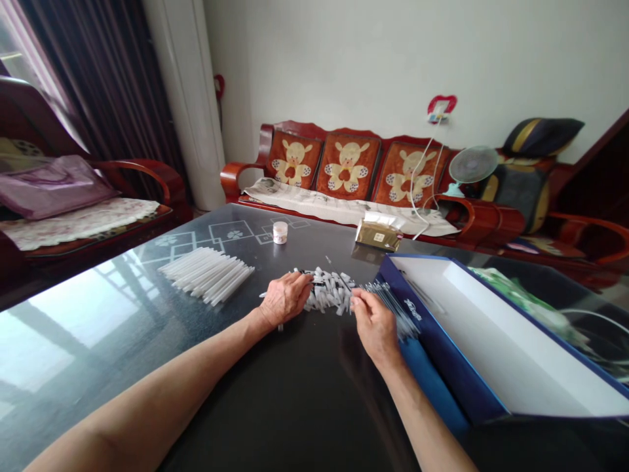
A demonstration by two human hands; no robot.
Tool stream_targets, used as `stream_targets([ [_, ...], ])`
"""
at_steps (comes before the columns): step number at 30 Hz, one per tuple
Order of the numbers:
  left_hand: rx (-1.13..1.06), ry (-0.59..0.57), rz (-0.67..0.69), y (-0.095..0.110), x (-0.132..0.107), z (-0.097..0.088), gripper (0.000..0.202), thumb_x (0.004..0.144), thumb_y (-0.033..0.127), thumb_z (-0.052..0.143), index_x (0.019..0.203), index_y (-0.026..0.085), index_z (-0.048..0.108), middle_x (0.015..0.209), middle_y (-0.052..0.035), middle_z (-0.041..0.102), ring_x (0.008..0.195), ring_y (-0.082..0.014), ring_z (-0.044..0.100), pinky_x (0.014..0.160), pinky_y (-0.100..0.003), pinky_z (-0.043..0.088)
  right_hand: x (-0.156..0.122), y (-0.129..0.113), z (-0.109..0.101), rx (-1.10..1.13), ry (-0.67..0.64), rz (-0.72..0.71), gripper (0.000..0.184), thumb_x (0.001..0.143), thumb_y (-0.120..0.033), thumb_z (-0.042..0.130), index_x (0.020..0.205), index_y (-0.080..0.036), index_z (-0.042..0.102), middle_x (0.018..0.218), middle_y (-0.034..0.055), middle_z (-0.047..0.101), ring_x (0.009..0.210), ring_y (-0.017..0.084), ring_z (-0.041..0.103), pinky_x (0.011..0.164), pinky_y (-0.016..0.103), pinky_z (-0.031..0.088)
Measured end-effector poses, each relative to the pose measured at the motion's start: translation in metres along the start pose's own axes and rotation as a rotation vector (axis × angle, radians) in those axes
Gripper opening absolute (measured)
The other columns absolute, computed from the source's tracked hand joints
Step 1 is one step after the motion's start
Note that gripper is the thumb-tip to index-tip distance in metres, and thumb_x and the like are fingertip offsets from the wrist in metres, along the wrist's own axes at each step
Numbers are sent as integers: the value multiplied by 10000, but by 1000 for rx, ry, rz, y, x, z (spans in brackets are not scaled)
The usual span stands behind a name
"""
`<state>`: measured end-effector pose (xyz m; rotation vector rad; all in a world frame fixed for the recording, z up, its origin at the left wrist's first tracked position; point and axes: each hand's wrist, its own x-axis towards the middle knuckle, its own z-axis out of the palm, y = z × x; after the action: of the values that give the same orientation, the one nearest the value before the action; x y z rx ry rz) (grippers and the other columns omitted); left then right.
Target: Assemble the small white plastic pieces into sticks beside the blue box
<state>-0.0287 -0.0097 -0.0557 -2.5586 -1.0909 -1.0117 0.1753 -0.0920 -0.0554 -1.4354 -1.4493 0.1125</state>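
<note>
White plastic tubes (206, 275), a loose parallel bundle, lying on a black glass tabletop (295, 413). Left hand (285, 300): fingers curved down onto a heap of small white-and-black plastic pieces (328, 292), grip unclear. Right hand (376, 326): fingers (358, 300) pinched closed on thin grey rods (390, 308), just beside the heap. Open blue cardboard box with white interior (442, 354), directly right of the rods.

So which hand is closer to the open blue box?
The right hand is nearer, just beside the blue box; the left hand is farther off, across the heap of white pieces.
</note>
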Motion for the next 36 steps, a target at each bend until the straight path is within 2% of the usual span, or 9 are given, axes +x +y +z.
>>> stream_targets([
  [5, 46, 57, -5, -1, 0, 1, 262, 937, 349, 405, 969, 186, 607, 790, -38, 626, 732, -139, 577, 637, -228, 437, 2, -3, -6, -49, 13, -120, 218, 843, -222, 427, 886, -181, 637, 895, 72, 648, 878, 176, 602, 825, 292, 465],
  [12, 41, 34, 13, 0, -1, 2, 271, 945, 347, 390, 983, 185, 605, 784, -38, 613, 735, -144, 571, 635, -237, 435, 1, 1, -6, -95, -2, -152, 213, 842, -193, 420, 865, -178, 631, 874, 67, 639, 854, 171, 597, 802, 277, 461],
  [16, 37, -9, 117, 0, 0, -3, 287, 950, 339, 369, 1006, 188, 607, 781, -42, 599, 738, -144, 568, 665, -244, 446, 2, 2, -10, -109, -15, -136, 219, 830, -191, 415, 852, -182, 633, 875, 66, 642, 851, 171, 599, 806, 282, 464],
  [21, 29, -153, 282, 1, 3, -11, 315, 952, 344, 349, 1015, 197, 621, 761, -39, 571, 717, -142, 561, 629, -234, 451, 4, 1, -15, -52, -17, -90, 206, 814, -225, 437, 835, -187, 639, 895, 72, 644, 880, 187, 601, 825, 311, 471],
  [24, 3, -171, 282, 2, 2, -10, 324, 954, 341, 342, 1069, 200, 610, 770, -41, 578, 730, -145, 571, 623, -232, 455, 4, 0, -11, 152, -12, 81, 169, 789, -297, 522, 852, -186, 632, 871, 63, 659, 836, 189, 622, 781, 325, 496],
  [28, -52, -137, 256, 2, 0, -6, 329, 961, 337, 335, 1145, 202, 574, 815, -42, 603, 747, -141, 586, 665, -238, 468, 5, -1, -2, 730, 83, 509, 316, 632, -353, 727, 866, -193, 587, 790, 13, 676, 682, 146, 645, 617, 265, 521],
  [30, -79, -129, 265, 4, 0, -6, 329, 964, 329, 332, 1157, 197, 563, 817, -40, 603, 738, -139, 584, 670, -239, 469, 5, -1, 1, 939, 135, 640, 365, 554, -313, 788, 828, -194, 579, 780, 3, 687, 666, 130, 649, 585, 235, 520],
  [33, -101, -130, 288, 9, 0, -7, 331, 964, 314, 332, 1165, 179, 557, 795, -42, 591, 721, -138, 579, 654, -234, 463, 3, -2, 4, 998, 156, 698, 366, 541, -302, 804, 822, -187, 600, 784, 15, 702, 659, 128, 656, 568, 225, 523],
  [36, -104, -136, 301, 12, 0, -8, 333, 963, 306, 335, 1176, 165, 549, 771, -40, 578, 711, -139, 576, 635, -228, 457, -3, -7, 8, 788, 66, 590, 313, 675, -381, 713, 904, -181, 639, 859, 55, 713, 727, 162, 672, 621, 270, 539],
])
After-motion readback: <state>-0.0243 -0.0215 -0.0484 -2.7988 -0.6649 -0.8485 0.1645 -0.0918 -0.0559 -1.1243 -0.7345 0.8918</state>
